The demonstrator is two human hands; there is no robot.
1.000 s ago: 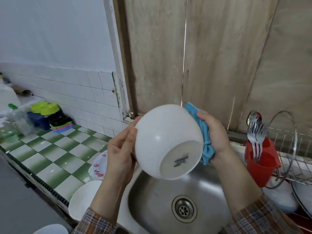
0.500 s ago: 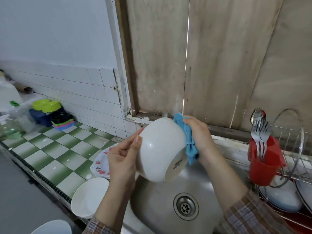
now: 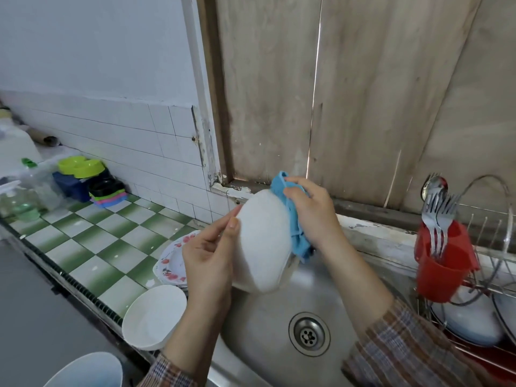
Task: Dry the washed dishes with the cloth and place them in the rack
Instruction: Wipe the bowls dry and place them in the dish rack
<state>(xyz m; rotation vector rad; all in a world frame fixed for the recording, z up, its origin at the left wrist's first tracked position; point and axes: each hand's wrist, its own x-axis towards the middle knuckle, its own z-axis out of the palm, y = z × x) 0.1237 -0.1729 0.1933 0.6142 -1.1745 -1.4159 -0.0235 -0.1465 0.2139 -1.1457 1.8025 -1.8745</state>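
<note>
Over the steel sink point(image 3: 259, 328) I hold a large white bowl point(image 3: 262, 241) on its side, its base turned right. My left hand point(image 3: 208, 263) grips the bowl's rim side, thumb on the outer wall. My right hand point(image 3: 312, 213) presses a blue cloth point(image 3: 293, 216) against the bowl's base and upper edge, fingers curled over the cloth. The wire dish rack point(image 3: 491, 247) stands at the right with white dishes point(image 3: 472, 319) inside. Another white bowl point(image 3: 153, 317) and a flowered plate stack point(image 3: 170, 261) wait on the counter to the left.
A red cutlery holder point(image 3: 441, 261) with forks and a spoon hangs on the rack. A pale bowl point(image 3: 86, 371) sits at the bottom left. Coloured plastic containers point(image 3: 83, 177) and bottles stand far left on the green checked counter point(image 3: 92, 241). Wooden boards rise behind the sink.
The bowl has been turned so its base faces right and sits lower over the sink. My right hand with the cloth has slid over the base.
</note>
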